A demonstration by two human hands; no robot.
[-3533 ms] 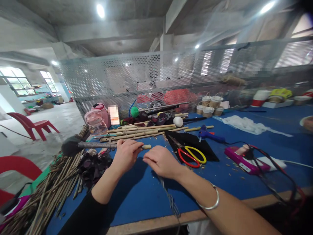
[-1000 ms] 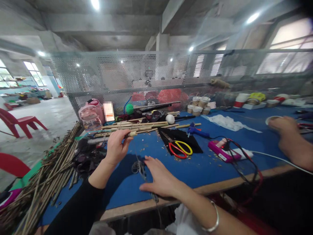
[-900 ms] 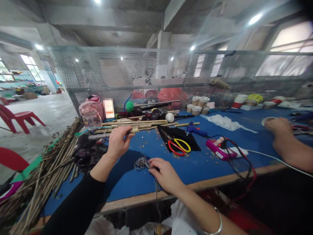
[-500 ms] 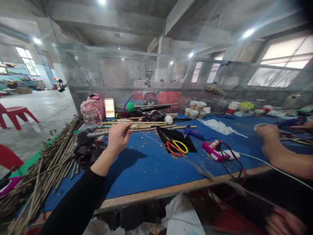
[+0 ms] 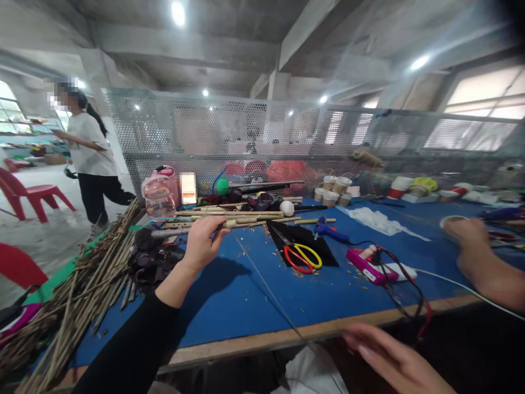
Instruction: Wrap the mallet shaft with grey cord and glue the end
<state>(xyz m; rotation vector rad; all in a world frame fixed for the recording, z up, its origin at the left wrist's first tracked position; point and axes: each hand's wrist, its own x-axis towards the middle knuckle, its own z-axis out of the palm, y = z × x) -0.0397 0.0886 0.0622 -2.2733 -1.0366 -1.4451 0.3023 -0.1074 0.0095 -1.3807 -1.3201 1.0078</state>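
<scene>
My left hand (image 5: pixel 203 241) is closed on a thin stick (image 5: pixel 172 232) wrapped in grey, and holds it level above the blue table (image 5: pixel 246 295). The stick's bare bamboo tip (image 5: pixel 230 223) points right. From that tip a thin grey string (image 5: pixel 266 290) runs taut down over the table's front edge. My right hand (image 5: pixel 385 355) is low, below that edge and near the string's lower end. It is smeared by motion, so its grip is unclear.
Red-and-yellow scissors (image 5: pixel 303 257) lie on a black cloth (image 5: pixel 318 241), near a blue glue gun (image 5: pixel 332 230) and a pink power strip (image 5: pixel 369 265). A stick bundle (image 5: pixel 82 295) fills the left. A co-worker's hand (image 5: pixel 467 241) rests far right. A person (image 5: pixel 90 158) walks at left.
My right hand left the coiled string on the table and dropped below the front edge, drawing the string out taut. My left hand kept the stick. A person walked in at left.
</scene>
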